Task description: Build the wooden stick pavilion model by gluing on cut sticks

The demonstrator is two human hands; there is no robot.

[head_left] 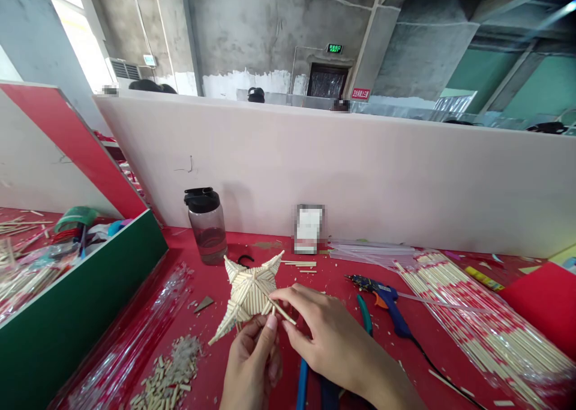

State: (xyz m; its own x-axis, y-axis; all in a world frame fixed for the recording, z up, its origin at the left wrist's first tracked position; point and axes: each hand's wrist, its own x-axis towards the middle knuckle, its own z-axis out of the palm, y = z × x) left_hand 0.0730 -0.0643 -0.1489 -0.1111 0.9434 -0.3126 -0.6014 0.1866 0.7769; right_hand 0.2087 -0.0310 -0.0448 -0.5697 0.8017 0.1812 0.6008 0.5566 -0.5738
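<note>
Fingers (pixel 270 329) of my left hand (pixel 252 362) pinch the stick star (pixel 247 293) from below, just above the table (pixel 211 350). My right hand (pixel 321 332) grips one loose stick (pixel 283 312) against the star's lower right edge. I judge the star nearly covered and this stick not yet fixed. Right of the star lies a glue gun (pixel 389 299), and below left of it are cut bits (pixel 166 374).

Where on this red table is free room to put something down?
Free: between the bottle and the blurred card; mostly also between the glue gun and the star of sticks. Crowded: cuttings pile near left, stick bundle right.
</note>
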